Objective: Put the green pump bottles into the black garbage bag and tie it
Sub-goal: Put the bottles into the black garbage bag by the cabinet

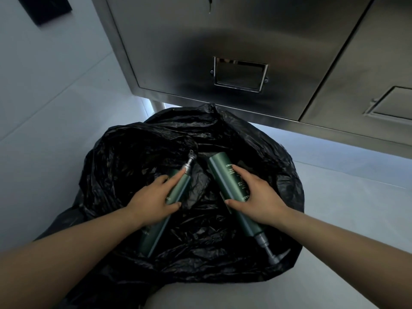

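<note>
- The crumpled black plastic garbage bag (pixel 133 152) lies in the middle of the frame on the pale grey floor (pixel 345 197). Its mouth is spread wide, just below the brushed stainless steel cabinet (pixel 223 36) that fills the upper part of the frame.
- The left grip (pixel 153 197) is wrapped round the first green pump bottle (pixel 156 235), a tall, dark green plastic cylinder. The fingers curl over the upper body and the thumb sits underneath. Its grey pump head points toward the top of the frame.
- The right grip (pixel 256 192) clasps the second green pump bottle (pixel 219 172), which has the same slim dark green shape. The fingers lie over the printed side and the thumb presses the near edge. This bottle is turned the other way, with its grey pump nozzle toward the lower right, close to the bag's rim.
- Both bottles sit low over the bag's open mouth, left and right of centre and angled apart. They seem to rest on the inner plastic, though this cannot be told for certain.
- Judged progress: loading is nearly done for these two bottles, but neither has been let go. No other green bottles are visible in or outside the bag.
- Still to do: release both bottles, gather the loose rim and knot it. The mouth is fully open, so tying has not been started.
</note>
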A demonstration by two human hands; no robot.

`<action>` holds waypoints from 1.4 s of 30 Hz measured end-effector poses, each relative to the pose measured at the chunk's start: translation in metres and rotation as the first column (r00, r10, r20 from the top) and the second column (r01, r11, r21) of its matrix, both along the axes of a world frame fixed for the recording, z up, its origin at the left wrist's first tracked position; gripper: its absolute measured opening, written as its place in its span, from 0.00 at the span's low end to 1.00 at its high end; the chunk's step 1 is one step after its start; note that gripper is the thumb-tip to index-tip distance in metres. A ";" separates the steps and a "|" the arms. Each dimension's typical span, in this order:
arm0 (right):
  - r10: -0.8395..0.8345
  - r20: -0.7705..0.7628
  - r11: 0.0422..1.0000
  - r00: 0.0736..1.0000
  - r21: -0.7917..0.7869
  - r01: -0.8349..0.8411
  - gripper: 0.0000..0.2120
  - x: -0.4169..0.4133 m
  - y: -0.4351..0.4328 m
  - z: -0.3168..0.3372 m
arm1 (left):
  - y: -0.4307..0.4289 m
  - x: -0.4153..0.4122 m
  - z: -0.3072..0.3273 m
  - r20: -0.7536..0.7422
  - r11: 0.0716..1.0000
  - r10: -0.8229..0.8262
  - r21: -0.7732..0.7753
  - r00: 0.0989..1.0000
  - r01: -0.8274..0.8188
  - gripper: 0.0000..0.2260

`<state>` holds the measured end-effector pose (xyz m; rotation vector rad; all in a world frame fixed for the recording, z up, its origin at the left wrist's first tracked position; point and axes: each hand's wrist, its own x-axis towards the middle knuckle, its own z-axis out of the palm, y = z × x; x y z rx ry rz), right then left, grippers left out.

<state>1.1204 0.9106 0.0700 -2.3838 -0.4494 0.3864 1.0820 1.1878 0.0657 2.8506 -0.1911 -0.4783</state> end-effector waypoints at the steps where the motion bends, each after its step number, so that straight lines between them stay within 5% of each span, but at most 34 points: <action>1: -0.004 0.003 1.000 1.000 -0.006 0.004 0.43 -0.001 0.000 0.001 | 0.000 0.003 0.000 0.003 1.000 0.003 0.002 1.000 -0.003 0.40; 9: -0.009 0.003 1.000 1.000 -0.013 0.009 0.43 -0.010 0.005 0.010 | 0.000 0.015 -0.009 -0.156 0.993 0.042 0.112 0.987 -0.025 0.39; 21: -0.116 0.038 0.985 0.993 0.133 0.110 0.42 0.008 0.044 0.019 | 0.020 0.000 -0.011 -0.106 0.996 0.013 0.087 0.994 -0.004 0.35; 29: -0.017 -0.061 0.995 0.998 -0.103 0.011 0.40 0.012 0.056 0.004 | 0.027 -0.001 -0.006 -0.034 1.000 0.001 0.030 0.999 0.000 0.32; 42: 0.224 0.161 0.962 0.961 -0.193 -0.192 0.31 0.001 0.011 0.072 | -0.017 0.038 0.041 0.149 0.983 -0.185 0.047 0.971 0.180 0.32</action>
